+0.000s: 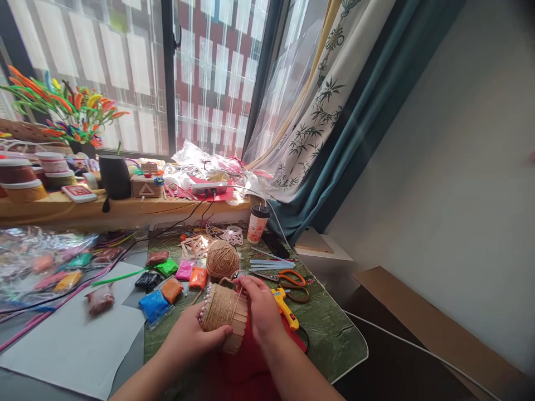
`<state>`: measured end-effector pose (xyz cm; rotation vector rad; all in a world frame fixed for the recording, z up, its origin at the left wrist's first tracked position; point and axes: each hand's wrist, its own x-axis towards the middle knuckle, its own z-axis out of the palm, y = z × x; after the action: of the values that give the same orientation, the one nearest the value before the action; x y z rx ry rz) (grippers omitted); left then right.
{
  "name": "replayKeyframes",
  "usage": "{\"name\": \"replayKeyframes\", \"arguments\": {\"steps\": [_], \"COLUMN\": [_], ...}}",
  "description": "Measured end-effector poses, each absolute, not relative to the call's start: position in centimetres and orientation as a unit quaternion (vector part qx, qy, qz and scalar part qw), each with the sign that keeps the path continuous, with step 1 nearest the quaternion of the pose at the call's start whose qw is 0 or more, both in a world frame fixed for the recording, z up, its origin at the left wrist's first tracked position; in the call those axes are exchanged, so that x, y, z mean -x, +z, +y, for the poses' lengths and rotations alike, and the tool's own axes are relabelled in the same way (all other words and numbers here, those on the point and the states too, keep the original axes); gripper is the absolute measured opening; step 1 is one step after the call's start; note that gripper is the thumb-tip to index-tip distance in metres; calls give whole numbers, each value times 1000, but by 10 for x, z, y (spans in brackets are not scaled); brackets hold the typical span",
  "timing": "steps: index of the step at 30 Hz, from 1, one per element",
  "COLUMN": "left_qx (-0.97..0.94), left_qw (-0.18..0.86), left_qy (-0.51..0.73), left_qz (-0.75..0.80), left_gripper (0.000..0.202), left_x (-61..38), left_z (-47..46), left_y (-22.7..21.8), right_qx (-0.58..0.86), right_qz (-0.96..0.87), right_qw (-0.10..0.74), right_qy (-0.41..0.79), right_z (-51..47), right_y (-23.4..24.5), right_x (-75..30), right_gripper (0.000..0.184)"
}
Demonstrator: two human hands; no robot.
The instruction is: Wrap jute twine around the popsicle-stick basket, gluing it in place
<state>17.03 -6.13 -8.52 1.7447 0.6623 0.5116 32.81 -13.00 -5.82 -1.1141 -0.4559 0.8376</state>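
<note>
My left hand (193,332) is wrapped round a small cup made of wooden craft sticks (238,326), tilted on its side. Jute twine (220,307) winds round much of the cup, and a row of pearl beads lines its left end. My right hand (264,313) pinches a strand of twine at the cup's upper right edge; its fingertips partly hide the strand. Just behind the cup sits the ball of twine (223,258). A yellow glue gun (286,311) lies beside my right hand, and orange-handled scissors (295,278) lie beyond it.
Packets of coloured clay (154,305) and white paper (75,340) lie to the left. A paper drink cup (258,225) stands at the back near a phone (275,245). Cables run from a power strip (209,187) on the windowsill. The green tabletop (334,340) ends at the right.
</note>
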Motion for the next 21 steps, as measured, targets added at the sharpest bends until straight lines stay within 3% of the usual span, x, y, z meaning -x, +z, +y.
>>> {"name": "replayKeyframes", "arguments": {"steps": [6,13,18,21], "left_qx": [-768,-837,-869,-848], "left_qw": [549,471,412,426], "left_qy": [233,230,244,251], "left_qz": [233,157,122,190], "left_gripper": [30,15,19,35], "left_x": [-164,-162,-165,-169], "left_z": [-76,-73,-62,-61], "left_y": [-75,-72,-79,-81], "right_qx": [422,464,484,506], "right_qz": [-94,-94,-118,-168], "right_qw": [773,771,780,777], "right_qy": [465,427,379,335], "right_z": [-134,-124,-114,-110], "right_y": [-34,-51,-58,-58], "right_x": [-337,-326,-325,-330], "right_gripper": [28,33,41,43]}}
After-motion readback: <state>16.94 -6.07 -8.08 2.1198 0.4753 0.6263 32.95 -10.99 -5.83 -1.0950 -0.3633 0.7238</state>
